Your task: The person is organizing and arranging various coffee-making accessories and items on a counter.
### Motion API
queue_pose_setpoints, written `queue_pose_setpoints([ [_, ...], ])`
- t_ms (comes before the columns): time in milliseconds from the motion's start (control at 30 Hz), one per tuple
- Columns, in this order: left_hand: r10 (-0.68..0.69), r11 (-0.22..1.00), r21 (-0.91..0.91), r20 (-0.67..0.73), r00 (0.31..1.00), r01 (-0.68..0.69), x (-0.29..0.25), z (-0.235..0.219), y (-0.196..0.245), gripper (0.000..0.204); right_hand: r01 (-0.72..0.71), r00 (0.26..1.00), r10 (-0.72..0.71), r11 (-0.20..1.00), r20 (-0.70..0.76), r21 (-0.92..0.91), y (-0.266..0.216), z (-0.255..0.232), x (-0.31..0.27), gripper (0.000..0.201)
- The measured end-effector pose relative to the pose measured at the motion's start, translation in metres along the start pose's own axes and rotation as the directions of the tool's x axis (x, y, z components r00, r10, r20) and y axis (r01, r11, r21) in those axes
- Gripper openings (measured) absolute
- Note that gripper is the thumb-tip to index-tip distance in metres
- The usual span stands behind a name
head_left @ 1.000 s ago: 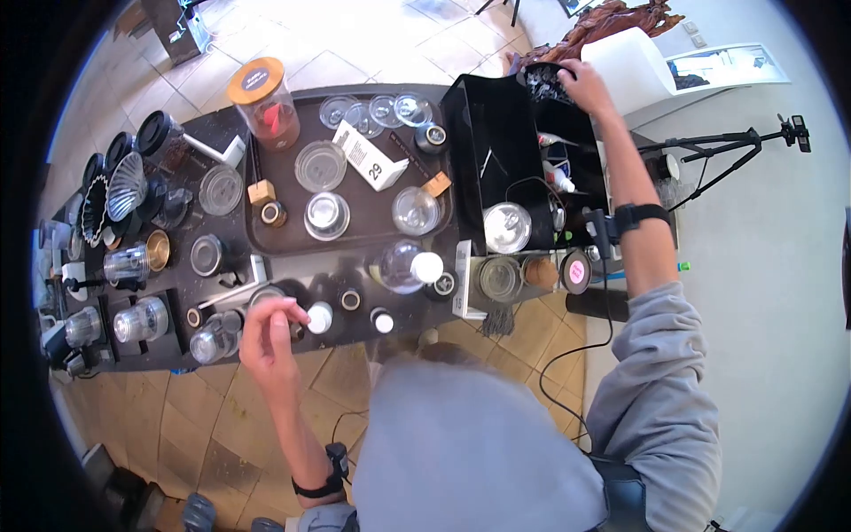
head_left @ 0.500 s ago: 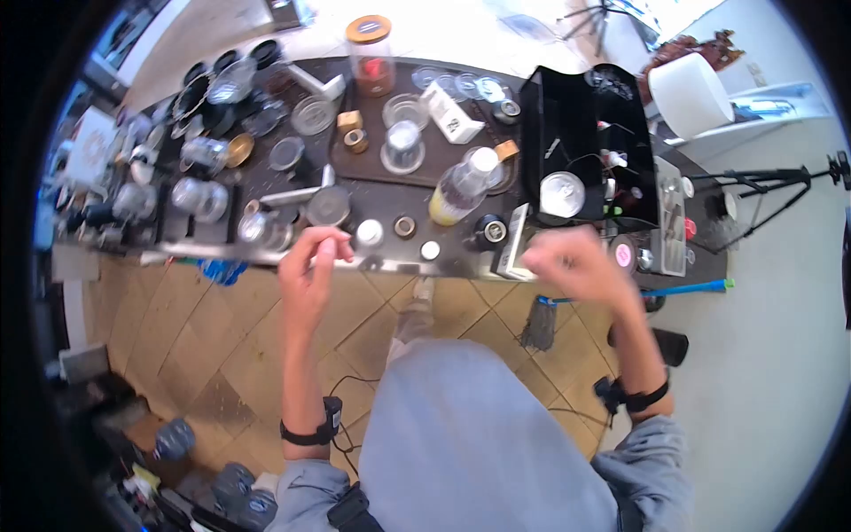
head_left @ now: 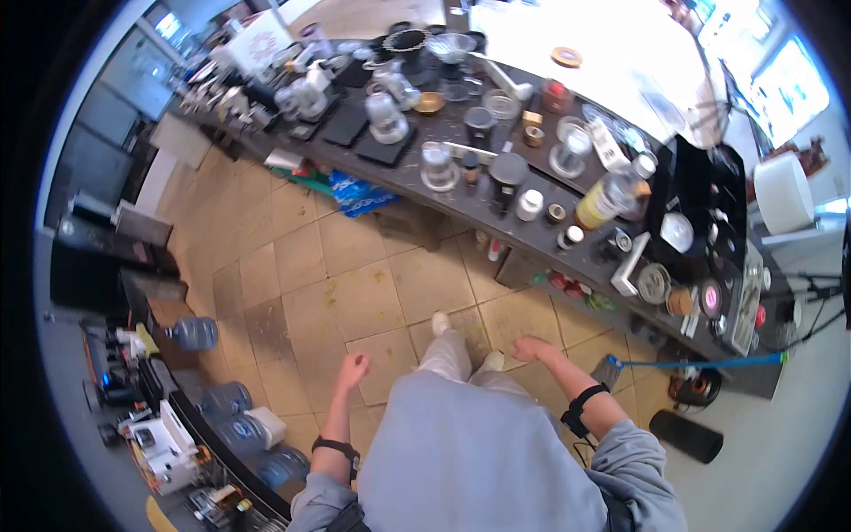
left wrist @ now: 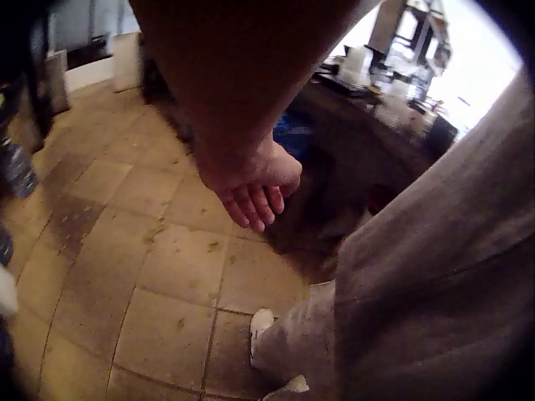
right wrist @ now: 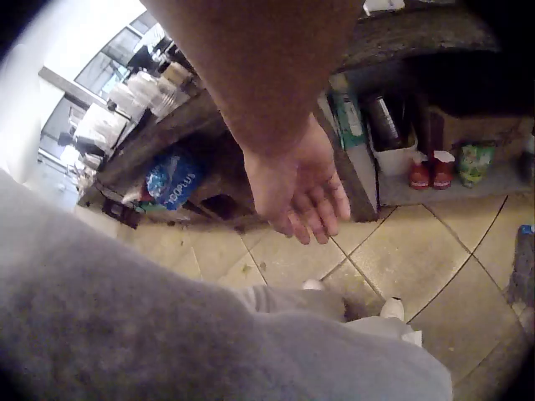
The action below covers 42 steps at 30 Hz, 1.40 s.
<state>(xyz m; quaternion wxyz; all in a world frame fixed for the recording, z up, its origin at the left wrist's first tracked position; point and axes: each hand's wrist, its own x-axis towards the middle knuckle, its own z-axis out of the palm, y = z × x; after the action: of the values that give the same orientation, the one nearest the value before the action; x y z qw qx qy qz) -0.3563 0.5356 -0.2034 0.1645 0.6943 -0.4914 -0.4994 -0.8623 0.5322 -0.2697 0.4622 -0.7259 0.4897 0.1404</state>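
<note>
My left hand (head_left: 355,368) hangs over the tiled floor at my left side, holding nothing; in the left wrist view its fingers (left wrist: 249,206) hang loosely. On the other side, my right hand (head_left: 534,348) is also empty, low beside my leg, its fingers (right wrist: 318,219) relaxed in the right wrist view. Both hands are apart from the dark table (head_left: 417,182). Along its front edge stand a bottle with yellow liquid (head_left: 596,208), a white-capped jar (head_left: 529,205), a small white-capped bottle (head_left: 570,237) and a dark jar with a grey lid (head_left: 508,168).
A black bin (head_left: 658,208) sits at the table's right end, near a white lampshade (head_left: 784,192). A mop with a blue handle (head_left: 700,365) and a black cylinder (head_left: 686,434) lie at right. Large water bottles (head_left: 241,434) stand on the floor at left. A blue bag (head_left: 359,193) shows under the table.
My right hand has come out of the black bin and down to my side. The left hand has dropped away from the table edge. The view has turned left and backed off from the table.
</note>
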Motion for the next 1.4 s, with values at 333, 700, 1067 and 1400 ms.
queue_pose_setpoints([
  [333,-0.452,0.807,-0.524,-0.252,0.856,0.273,-0.089,-0.093,-0.232,0.023,-0.134,0.991,0.133,0.99,-0.031,-0.045,-0.071,-0.063,0.148,0.026],
  [700,-0.347,0.822,-0.554,-0.306,0.887,0.131,0.052,-0.301,-0.239,0.019,0.033,0.99,-0.019,0.995,-0.138,0.099,-0.311,-0.194,0.352,0.033],
  [1067,-0.169,0.931,-0.364,-0.34,0.925,0.037,0.236,-0.526,-0.183,0.016,0.226,0.965,-0.228,0.974,-0.13,-0.03,-0.428,-0.294,0.548,0.024],
  [1400,-0.399,0.88,-0.411,-0.367,0.84,0.239,0.312,-0.716,-0.204,0.017,0.44,0.866,-0.425,0.898,-0.264,-0.005,-0.633,-0.473,0.682,0.032],
])
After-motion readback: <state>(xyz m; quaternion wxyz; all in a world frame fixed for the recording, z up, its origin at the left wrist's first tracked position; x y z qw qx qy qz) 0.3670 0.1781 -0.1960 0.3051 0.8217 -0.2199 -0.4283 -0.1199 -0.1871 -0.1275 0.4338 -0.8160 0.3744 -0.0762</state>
